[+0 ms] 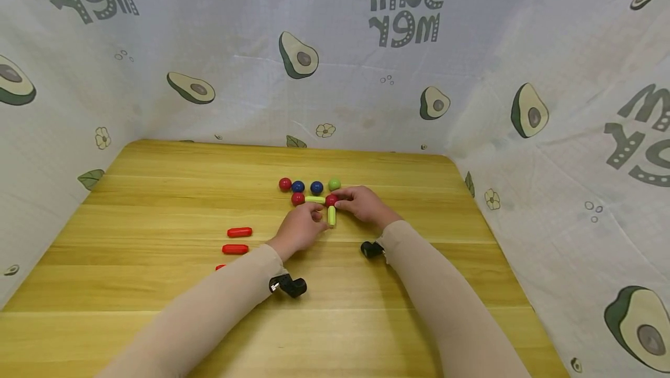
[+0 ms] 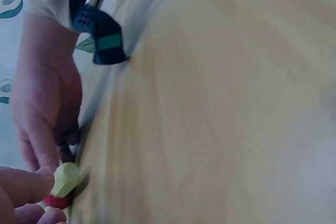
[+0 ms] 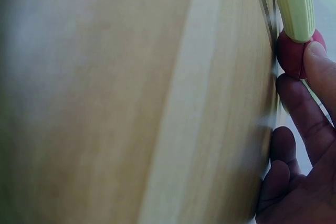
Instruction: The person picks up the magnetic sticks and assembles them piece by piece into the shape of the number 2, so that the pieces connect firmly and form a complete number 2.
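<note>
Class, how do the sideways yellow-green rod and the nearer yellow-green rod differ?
The sideways rod lies left to right; the nearer rod points down the head view. The sideways rod has red balls at both ends; the nearer rod has one only at its far end. Both are yellow-green.

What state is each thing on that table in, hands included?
Left hand: fingers bent beside a pale yellow-green ribbed stick; grip unclear.
Right hand: pinches a shiny red ball.
That stick: one end against the ball, other bare.
Second pale stick: lies between that ball and another red ball.
Third red ball, two blue balls, green ball: no stick attached.
Three red sticks: loose, one partly hidden by left sleeve.
</note>
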`<act>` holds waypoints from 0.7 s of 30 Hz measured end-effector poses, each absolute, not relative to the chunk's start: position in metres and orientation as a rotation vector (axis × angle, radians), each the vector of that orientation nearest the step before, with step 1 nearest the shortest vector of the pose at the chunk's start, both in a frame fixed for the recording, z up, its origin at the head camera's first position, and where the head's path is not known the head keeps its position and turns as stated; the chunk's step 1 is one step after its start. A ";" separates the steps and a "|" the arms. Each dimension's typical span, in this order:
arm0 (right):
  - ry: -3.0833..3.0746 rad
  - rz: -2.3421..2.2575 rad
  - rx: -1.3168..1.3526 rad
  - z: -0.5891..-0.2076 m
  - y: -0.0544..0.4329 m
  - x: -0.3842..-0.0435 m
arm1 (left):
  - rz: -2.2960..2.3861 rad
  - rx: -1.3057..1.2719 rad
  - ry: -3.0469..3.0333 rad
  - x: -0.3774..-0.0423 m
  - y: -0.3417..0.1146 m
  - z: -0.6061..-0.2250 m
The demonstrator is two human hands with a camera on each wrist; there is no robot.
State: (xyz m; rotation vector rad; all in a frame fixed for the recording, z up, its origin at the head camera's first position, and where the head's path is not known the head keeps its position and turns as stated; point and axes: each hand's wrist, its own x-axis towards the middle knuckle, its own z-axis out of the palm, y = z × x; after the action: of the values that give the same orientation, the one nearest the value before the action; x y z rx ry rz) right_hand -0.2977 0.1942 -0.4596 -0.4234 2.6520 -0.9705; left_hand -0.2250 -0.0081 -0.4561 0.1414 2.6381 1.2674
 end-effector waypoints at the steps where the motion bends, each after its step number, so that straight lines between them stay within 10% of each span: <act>1: 2.651 -0.968 -0.425 -0.460 0.194 -0.298 | 1.257 0.146 2.641 -0.226 -0.012 -0.453; 21: 2.640 -0.939 -0.404 -0.461 0.195 -0.300 | 1.056 0.185 2.778 -0.279 -0.089 -0.432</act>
State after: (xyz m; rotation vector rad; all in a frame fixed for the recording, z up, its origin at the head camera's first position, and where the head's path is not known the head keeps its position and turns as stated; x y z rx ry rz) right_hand -0.2998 0.1953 -0.4608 -0.4039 2.6397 -0.9391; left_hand -0.2787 -0.0891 -0.4319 0.1849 2.7778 1.0563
